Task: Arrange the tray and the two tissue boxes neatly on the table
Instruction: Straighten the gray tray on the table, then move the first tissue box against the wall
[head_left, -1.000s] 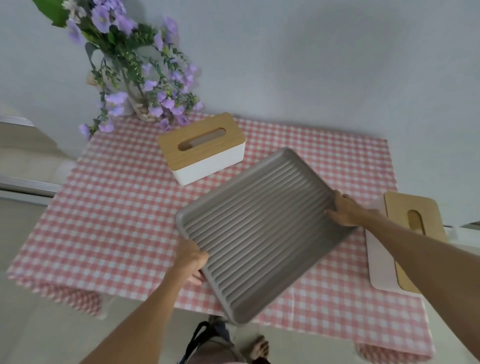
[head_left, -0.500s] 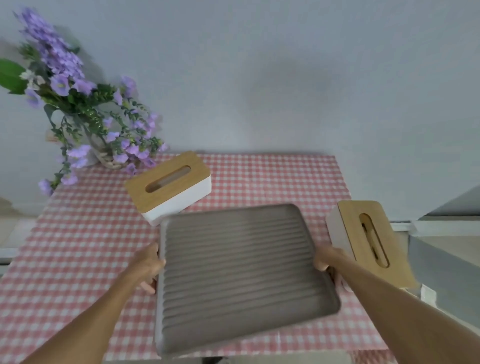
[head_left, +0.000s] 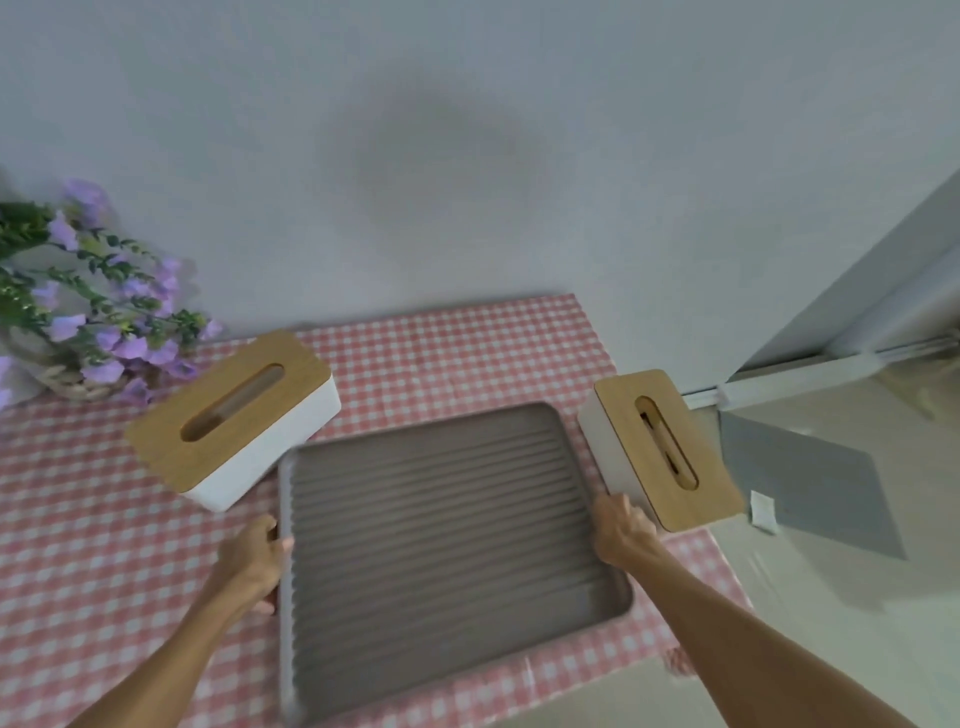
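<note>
A grey ribbed tray (head_left: 441, 545) lies in the middle of the table (head_left: 447, 343), which has a pink checked cloth. My left hand (head_left: 254, 558) grips its left rim and my right hand (head_left: 621, 530) grips its right rim. One white tissue box with a wooden lid (head_left: 234, 415) stands at an angle just beyond the tray's far left corner. The second tissue box (head_left: 660, 447) sits at the table's right edge, close to my right hand and overhanging the edge.
A basket of purple flowers (head_left: 88, 322) stands at the table's back left corner against the wall. Right of the table there is bare floor with a grey mat (head_left: 810, 483) and a door frame (head_left: 857, 322).
The tray has turned from a diagonal to nearly square with the table and has moved back between the two boxes. Both hands stayed on its rims. My view has swung right.
</note>
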